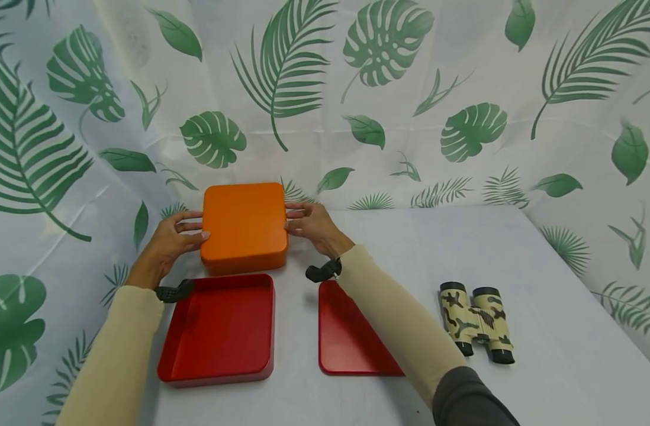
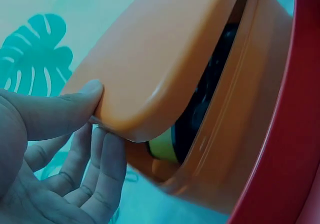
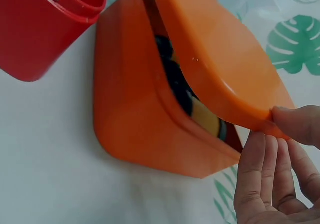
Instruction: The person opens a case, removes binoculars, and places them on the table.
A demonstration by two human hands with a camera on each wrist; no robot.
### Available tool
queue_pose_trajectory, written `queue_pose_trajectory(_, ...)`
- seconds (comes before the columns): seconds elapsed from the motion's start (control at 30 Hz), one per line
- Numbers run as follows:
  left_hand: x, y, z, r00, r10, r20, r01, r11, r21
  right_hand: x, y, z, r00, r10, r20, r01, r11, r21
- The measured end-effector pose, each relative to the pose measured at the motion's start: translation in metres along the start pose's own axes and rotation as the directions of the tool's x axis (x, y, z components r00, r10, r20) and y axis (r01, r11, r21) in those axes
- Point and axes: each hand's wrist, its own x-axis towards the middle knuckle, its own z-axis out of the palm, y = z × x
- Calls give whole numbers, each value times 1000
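Note:
An orange box (image 3: 127, 91) stands at the back left of the table, its orange lid (image 1: 244, 216) raised slightly and tilted over it. My left hand (image 1: 170, 239) pinches the lid's left side between thumb and fingers. On the opposite side, my right hand (image 1: 317, 228) pinches the lid's edge in the same way. Through the gap, both wrist views reveal a dark item with yellowish parts (image 3: 205, 120) inside the box; most of it is hidden by the lid, and its kind cannot be told.
An uncovered red box (image 1: 221, 334) sits just in front of the orange one. To its right lies a flat red lid (image 1: 348, 340), partly hidden beneath my right forearm. Camouflage binoculars (image 1: 479, 322) lie at the right. A leaf-patterned curtain (image 1: 410, 118) hangs behind the white table (image 1: 559, 355).

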Motion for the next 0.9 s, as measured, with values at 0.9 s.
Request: queue_pose_trajectory(0.9, 5, 36, 97, 984, 176, -21, -176, 984, -24, -42, -7, -86, 986, -90, -140, 86, 996, -34)
